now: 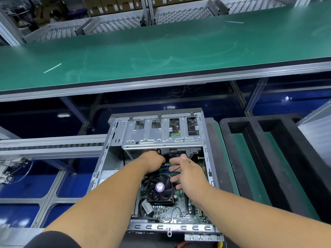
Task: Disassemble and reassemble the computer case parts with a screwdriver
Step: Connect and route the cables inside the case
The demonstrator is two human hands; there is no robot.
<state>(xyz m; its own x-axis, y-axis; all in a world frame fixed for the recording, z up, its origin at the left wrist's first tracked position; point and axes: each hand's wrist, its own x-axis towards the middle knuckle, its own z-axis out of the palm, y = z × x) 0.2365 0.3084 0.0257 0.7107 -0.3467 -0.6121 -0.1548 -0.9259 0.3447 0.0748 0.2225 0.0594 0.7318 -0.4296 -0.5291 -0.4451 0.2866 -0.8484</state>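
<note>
The open computer case (114, 133) lies flat in front of me, its motherboard (166, 212) and black CPU fan (160, 187) exposed. A silver drive cage (152, 135) spans the far end. My left hand (153, 161) reaches in just below the cage with its fingers curled down around a black cable bundle (159, 151); the fingertips are hidden. My right hand (188, 173) hovers over the memory slots beside it, fingers spread and loosely straight toward the left. A thin dark wire (176, 169) crosses them. No screwdriver is in view.
A green conveyor belt (161, 51) runs across behind the case, with a metal rail along its near edge. A black foam tray (268, 158) with long slots sits to the right. A roller track (53, 145) lies to the left, and blue bins sit below.
</note>
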